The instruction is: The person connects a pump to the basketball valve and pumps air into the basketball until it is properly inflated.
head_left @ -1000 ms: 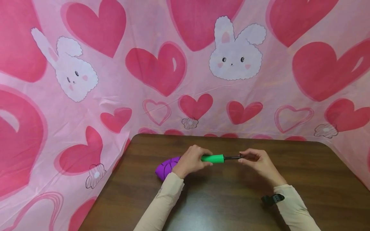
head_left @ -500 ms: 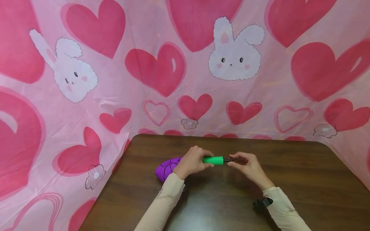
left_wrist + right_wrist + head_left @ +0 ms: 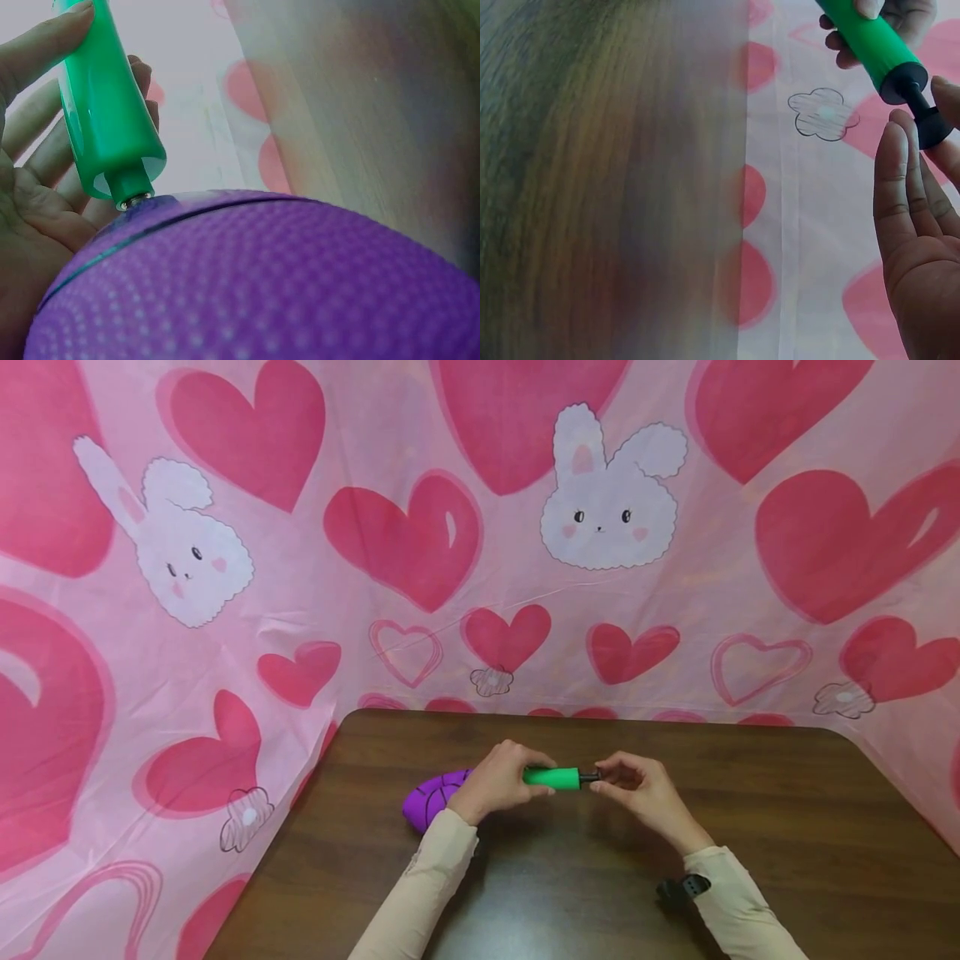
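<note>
A purple ball [image 3: 435, 797] with black lines and a dimpled skin lies left of centre, partly hidden behind my left hand [image 3: 498, 781]. That hand grips the green barrel of a hand pump [image 3: 557, 777]. In the left wrist view the pump's metal needle goes into the top of the ball [image 3: 255, 277], with the thumb and fingers around the barrel [image 3: 112, 105]. My right hand [image 3: 648, 793] pinches the black plunger handle [image 3: 932, 129] between thumb and fingertips at the pump's right end. A short length of black rod shows between handle and barrel.
Everything is above a brown wood-grain table [image 3: 570, 893]. A pink cloth [image 3: 510, 585] with hearts and rabbits hangs behind it and on its left side. A black strap device [image 3: 684, 888] sits at the right wrist.
My right hand has moved left, pushing the plunger most of the way into the barrel, then held nearly still over the last half second. The left hand and ball stay in place.
</note>
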Demonstrator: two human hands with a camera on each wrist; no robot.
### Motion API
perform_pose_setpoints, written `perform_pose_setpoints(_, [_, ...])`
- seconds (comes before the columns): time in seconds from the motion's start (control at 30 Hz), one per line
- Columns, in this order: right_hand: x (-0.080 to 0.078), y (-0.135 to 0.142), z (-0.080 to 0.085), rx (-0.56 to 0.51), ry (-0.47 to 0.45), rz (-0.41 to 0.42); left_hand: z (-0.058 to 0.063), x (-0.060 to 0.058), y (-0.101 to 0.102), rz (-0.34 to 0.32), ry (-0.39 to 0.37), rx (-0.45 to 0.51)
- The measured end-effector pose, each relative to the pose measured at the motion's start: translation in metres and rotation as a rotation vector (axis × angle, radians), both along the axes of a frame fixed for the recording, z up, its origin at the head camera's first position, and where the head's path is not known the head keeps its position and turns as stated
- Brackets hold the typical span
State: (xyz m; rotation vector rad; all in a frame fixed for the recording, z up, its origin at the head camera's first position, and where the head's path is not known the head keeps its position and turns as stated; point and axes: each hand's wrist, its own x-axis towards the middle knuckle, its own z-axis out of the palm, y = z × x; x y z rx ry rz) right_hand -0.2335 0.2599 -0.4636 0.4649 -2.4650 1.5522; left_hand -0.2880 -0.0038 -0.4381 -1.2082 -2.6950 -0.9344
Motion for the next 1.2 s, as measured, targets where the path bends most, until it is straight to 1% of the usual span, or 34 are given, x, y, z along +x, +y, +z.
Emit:
perform_pose_setpoints(0.13, [0.001, 0.000, 0.001, 0.000, 0.009, 0.005, -0.001, 0.000, 0.000, -0.008, 0.004, -0.003])
perform_pose_setpoints(0.3, [0.001, 0.001, 0.002, 0.009, 0.027, 0.009, 0.000, -0.001, -0.001, -0.003, 0.021, 0.005])
perform_pose_setpoints(0.47, [0.000, 0.004, 0.003, 0.036, 0.023, -0.005, 0.000, -0.001, -0.001, -0.009, 0.045, -0.004])
perform_pose_setpoints(0.6, [0.000, 0.008, 0.005, 0.053, 0.042, -0.001, -0.001, -0.002, -0.001, -0.018, 0.051, -0.005])
perform_pose_setpoints(0.73, [-0.001, 0.017, 0.009, 0.035, 0.058, -0.009, -0.001, -0.004, -0.003, -0.013, 0.044, 0.007])
perform_pose_setpoints(0.93, [-0.002, 0.035, 0.013, 0.001, 0.026, -0.020, -0.001, -0.007, -0.006, 0.003, 0.037, 0.015])
perform_pose_setpoints(1.03, [-0.001, 0.042, 0.016, -0.039, 0.016, -0.033, 0.001, -0.007, -0.008, 0.020, 0.035, 0.015])
perform_pose_setpoints(1.2, [0.000, 0.054, 0.017, -0.108, 0.035, -0.043, 0.001, -0.007, -0.010, 0.035, 0.027, 0.015])
